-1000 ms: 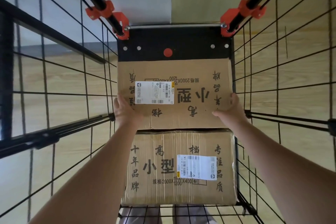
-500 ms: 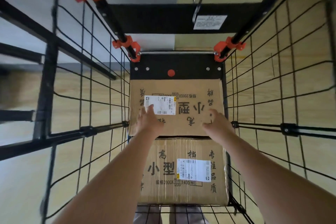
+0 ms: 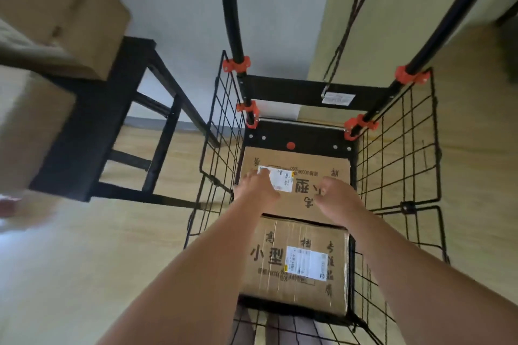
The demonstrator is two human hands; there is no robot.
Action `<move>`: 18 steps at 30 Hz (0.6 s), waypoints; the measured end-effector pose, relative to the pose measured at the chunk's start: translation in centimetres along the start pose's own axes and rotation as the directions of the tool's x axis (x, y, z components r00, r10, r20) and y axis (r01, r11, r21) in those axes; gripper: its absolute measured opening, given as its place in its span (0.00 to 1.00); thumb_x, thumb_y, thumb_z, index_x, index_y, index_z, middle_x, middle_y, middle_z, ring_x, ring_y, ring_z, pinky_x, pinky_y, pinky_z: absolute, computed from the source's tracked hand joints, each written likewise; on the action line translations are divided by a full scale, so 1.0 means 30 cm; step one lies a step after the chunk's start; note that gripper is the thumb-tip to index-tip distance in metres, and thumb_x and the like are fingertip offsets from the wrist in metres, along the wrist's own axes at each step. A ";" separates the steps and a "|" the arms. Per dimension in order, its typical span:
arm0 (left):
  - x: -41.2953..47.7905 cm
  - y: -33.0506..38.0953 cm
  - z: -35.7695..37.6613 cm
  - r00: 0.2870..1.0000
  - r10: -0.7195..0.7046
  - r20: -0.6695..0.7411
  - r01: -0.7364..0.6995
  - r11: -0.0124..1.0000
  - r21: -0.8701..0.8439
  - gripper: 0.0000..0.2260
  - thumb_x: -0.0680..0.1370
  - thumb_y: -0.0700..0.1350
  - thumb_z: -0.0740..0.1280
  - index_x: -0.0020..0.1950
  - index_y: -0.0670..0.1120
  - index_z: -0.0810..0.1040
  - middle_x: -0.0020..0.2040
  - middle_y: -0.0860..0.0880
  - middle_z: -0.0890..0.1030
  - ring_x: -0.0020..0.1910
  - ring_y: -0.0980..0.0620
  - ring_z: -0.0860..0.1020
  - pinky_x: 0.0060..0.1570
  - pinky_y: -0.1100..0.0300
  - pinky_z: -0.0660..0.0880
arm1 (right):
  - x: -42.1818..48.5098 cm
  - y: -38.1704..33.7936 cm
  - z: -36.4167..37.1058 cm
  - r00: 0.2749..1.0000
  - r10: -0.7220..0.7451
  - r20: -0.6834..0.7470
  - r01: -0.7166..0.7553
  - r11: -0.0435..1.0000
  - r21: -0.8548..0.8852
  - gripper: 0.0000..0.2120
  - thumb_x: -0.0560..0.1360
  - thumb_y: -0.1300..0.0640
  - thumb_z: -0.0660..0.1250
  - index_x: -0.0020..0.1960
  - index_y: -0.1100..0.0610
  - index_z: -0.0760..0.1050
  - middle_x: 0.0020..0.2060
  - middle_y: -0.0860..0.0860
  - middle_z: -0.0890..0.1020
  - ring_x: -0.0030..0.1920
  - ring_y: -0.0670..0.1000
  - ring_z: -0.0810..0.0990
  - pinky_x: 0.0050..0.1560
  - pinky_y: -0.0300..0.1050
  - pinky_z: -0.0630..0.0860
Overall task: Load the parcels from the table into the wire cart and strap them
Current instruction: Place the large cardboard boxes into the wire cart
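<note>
Reaching left grip (image 3: pixel 256 186) and right grip (image 3: pixel 335 194), loose and empty, over the far parcel (image 3: pixel 305 159), we are counting two loaded in the wire cart (image 3: pixel 392 162); desk parcels (image 3: pixel 64 3) and strapping are waiting.

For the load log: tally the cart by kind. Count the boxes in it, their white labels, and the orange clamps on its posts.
Boxes in cart: 2
White labels: 2
Orange clamps: 4
Total: 8

Head cam, close, looks steeply down into wire cart (image 3: pixel 398 165).
</note>
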State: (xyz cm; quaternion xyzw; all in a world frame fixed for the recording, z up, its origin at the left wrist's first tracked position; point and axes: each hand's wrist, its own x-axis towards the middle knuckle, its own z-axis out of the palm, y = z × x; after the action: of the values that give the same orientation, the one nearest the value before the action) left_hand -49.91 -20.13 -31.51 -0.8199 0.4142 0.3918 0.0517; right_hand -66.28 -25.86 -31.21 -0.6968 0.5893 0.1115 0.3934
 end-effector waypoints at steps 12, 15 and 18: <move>-0.302 -0.083 -0.294 0.957 0.145 -0.250 -0.137 0.989 0.047 0.25 0.76 0.43 0.68 0.71 0.47 0.66 0.67 0.43 0.70 0.66 0.43 0.70 0.63 0.47 0.72 | -0.269 -0.370 -0.086 0.979 -0.181 -0.092 0.146 0.942 -0.301 0.08 0.80 0.58 0.60 0.50 0.57 0.78 0.48 0.51 0.81 0.48 0.51 0.80 0.48 0.45 0.76; -0.397 -0.181 -0.350 0.935 0.154 -0.319 -0.152 0.988 0.030 0.23 0.76 0.42 0.67 0.71 0.47 0.67 0.66 0.43 0.71 0.65 0.43 0.70 0.64 0.47 0.72 | -0.340 -0.450 -0.048 0.968 -0.190 -0.162 0.145 0.956 -0.256 0.08 0.79 0.57 0.61 0.51 0.52 0.78 0.48 0.50 0.82 0.47 0.50 0.79 0.50 0.48 0.79; -0.491 -0.299 -0.391 0.925 0.146 -0.350 -0.148 0.989 0.019 0.21 0.77 0.41 0.65 0.69 0.45 0.68 0.65 0.43 0.71 0.65 0.43 0.70 0.63 0.47 0.72 | -0.419 -0.532 -0.002 0.959 -0.220 -0.180 0.168 0.949 -0.266 0.11 0.79 0.55 0.61 0.59 0.49 0.78 0.53 0.49 0.83 0.52 0.51 0.80 0.49 0.47 0.77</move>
State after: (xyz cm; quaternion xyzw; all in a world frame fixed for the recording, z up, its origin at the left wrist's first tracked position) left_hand -41.56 -9.67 -15.49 -0.8434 0.4754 0.2439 -0.0557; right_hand -55.32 -16.75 -16.73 -0.8030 0.5368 0.0717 0.2487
